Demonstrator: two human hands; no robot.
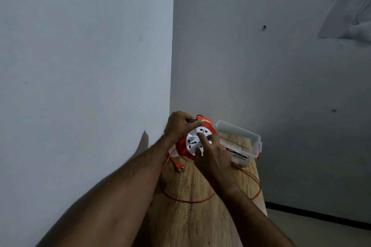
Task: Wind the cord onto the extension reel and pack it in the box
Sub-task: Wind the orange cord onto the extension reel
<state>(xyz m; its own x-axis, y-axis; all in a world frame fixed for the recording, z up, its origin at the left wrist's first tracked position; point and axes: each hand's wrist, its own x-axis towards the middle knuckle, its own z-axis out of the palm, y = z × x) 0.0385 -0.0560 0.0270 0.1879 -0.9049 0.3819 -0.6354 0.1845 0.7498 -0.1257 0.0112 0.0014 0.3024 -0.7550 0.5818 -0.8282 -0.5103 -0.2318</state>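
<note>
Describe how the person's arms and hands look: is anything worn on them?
Both forearms are bare, with no sleeves in view. The left hand and the right hand wear no gloves, and no watch, ring or band shows on either wrist. The arms have some hair. The nails are short.

Both arms stretched forward, left hand (179, 125) curled in a grip, right hand (213, 153) with fingers bent

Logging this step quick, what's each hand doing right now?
Left hand: grips the orange reel at its top edge.
Right hand: fingers on the reel's white socket face; grip cannot be told.
</note>
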